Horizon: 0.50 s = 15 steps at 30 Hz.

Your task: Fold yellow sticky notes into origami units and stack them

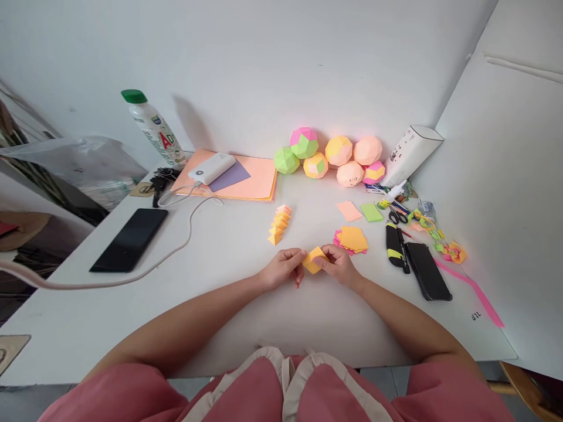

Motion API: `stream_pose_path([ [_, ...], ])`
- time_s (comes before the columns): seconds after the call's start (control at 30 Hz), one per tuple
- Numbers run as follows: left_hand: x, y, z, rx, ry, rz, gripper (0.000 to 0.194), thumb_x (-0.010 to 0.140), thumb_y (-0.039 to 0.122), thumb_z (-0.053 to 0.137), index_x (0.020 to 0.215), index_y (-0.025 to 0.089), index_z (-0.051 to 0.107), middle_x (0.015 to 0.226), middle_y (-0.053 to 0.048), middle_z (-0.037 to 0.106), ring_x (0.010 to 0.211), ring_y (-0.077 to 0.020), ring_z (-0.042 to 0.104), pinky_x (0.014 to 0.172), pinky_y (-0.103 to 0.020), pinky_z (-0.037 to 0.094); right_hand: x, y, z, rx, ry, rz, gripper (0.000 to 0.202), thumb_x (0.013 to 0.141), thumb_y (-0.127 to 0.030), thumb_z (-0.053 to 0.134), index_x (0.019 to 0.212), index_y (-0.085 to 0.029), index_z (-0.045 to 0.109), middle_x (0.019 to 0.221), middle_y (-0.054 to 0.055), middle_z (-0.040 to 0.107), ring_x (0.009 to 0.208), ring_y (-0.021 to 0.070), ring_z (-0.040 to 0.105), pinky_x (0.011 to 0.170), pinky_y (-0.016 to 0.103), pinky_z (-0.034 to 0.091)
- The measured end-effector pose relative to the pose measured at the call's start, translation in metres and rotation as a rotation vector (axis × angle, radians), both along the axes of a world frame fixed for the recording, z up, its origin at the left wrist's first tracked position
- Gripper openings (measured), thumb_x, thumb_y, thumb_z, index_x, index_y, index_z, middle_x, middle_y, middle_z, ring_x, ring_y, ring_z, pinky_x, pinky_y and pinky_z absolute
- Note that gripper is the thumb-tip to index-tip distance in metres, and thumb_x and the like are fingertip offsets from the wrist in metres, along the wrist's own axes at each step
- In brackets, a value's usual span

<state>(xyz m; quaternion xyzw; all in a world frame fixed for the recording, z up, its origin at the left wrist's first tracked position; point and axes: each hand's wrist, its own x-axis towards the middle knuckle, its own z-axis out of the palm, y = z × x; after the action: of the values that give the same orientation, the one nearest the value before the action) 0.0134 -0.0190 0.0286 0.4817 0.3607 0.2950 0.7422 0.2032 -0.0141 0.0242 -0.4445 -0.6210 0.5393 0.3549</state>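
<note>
Left hand (281, 268) and right hand (338, 265) pinch small folded orange paper piece (313, 259) between closed fingertips, just above white table (229, 246), near edge, steadying both sides for creasing. Stack of orange and pink paper squares (352, 239) just beyond right hand; row of folded orange units (280, 224) beyond left.

Paper polyhedra (334, 155) stood upper centre; a black phone (131, 239) lay left; a bottle (155, 128) stood upper left.
</note>
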Motion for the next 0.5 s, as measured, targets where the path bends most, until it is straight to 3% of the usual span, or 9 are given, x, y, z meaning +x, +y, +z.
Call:
stream_pose_path([
  [0.2,-0.0004,0.0018,-0.0021,-0.041,-0.077,0.035,0.034,0.077,0.049,0.056,0.077,0.016,0.051,0.059,0.0,0.054,0.049,-0.0101,0.053,0.037,-0.019,0.04,0.0006,0.0023,0.0005,-0.089,0.025,0.032,0.03,0.067,-0.04,0.07,0.066,-0.018,0.049,0.062,-0.003,0.046,0.056,0.0101,0.043,0.051,0.024,0.038],
  [0.5,-0.0009,-0.0023,-0.0022,0.049,-0.011,0.001,0.032,0.077,0.047,0.059,0.083,0.019,0.046,0.056,0.006,0.044,0.042,-0.0048,0.04,0.036,-0.016,0.031,0.0,0.0035,-0.0014,-0.072,-0.072,0.036,0.035,0.064,-0.045,0.07,0.063,-0.018,0.048,0.058,-0.005,0.042,0.051,0.0081,0.037,0.047,0.023,0.03],
])
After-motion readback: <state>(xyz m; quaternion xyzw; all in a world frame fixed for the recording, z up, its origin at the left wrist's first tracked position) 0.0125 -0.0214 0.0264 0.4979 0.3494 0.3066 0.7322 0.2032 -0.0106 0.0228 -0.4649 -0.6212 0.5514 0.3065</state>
